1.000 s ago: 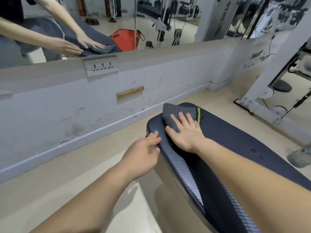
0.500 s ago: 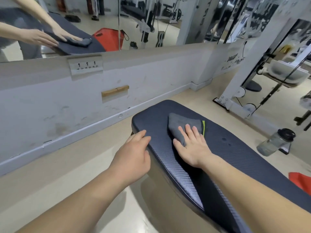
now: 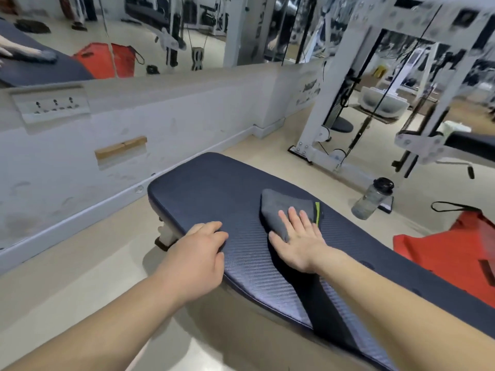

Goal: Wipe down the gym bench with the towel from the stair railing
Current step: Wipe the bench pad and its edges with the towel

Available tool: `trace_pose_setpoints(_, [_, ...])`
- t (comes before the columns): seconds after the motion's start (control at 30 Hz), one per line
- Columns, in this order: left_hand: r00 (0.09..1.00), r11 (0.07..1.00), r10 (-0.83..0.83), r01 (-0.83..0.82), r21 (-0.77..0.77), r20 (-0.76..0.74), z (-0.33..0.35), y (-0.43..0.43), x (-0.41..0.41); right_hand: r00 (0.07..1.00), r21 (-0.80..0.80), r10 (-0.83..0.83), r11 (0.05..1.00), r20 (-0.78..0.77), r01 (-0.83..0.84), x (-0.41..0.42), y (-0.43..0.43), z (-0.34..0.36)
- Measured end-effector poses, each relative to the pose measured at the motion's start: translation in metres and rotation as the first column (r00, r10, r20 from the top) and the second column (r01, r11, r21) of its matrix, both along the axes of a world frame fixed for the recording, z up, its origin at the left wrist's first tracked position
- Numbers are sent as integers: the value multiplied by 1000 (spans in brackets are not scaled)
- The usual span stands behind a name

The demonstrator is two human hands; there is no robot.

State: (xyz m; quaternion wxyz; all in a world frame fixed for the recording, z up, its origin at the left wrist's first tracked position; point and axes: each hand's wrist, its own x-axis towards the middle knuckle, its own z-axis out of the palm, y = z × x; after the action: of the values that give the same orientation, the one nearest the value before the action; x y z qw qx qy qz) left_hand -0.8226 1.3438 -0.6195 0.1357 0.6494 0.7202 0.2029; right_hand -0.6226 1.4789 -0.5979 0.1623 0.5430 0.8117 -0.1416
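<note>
The dark blue padded gym bench [image 3: 214,188] runs from the centre toward the lower right. A folded grey towel [image 3: 284,207] with a lime-green edge lies on top of it, about the middle of the pad's width. My right hand [image 3: 300,242] presses flat on the towel's near half, fingers spread. My left hand [image 3: 198,253] rests on the bench's near left edge with the fingers curled onto the pad. A dark strap or seam crosses the pad under my right wrist.
A low white wall [image 3: 160,116] with a mirror above runs behind the bench. A clear water bottle [image 3: 372,199] stands on the floor to the right, with a red bag [image 3: 450,253] beside it. A white cable machine frame [image 3: 332,89] stands at the back right.
My right hand has slid the towel back from the bench's far end toward the middle of the pad. My left hand has followed along the near edge. The view has swung right.
</note>
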Motion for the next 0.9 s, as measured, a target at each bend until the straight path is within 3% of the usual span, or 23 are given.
trace_pose_setpoints(0.07, [1000,1000,-7,7,-2,-23,-2,-1,0,1000,31,5,1000,-7,-5,-4,-7,-7])
trace_pose_setpoints(0.2, [997,999,8,-4,47,-81,-10,7,0,978,14,197,980,-76,-196,6,-35,-7])
trace_pose_setpoints(0.3, [992,994,40,-27,102,-122,-10,18,3,970,-39,219,974,-108,-224,16,1,-5])
trace_pose_setpoints(0.5, [990,991,89,-77,107,-107,-3,25,2,974,41,-170,983,-152,178,18,96,-13])
trace_pose_setpoints(0.6, [994,993,76,-68,98,-84,-3,23,-2,974,60,-202,976,-105,209,7,94,-17])
trace_pose_setpoints(0.73, [993,995,62,-54,82,-98,-3,23,-2,996,87,-65,994,-56,70,6,49,-14])
trace_pose_setpoints(0.9, [992,997,42,-34,66,-118,-2,21,-3,971,-18,238,971,-6,-239,27,-35,-3])
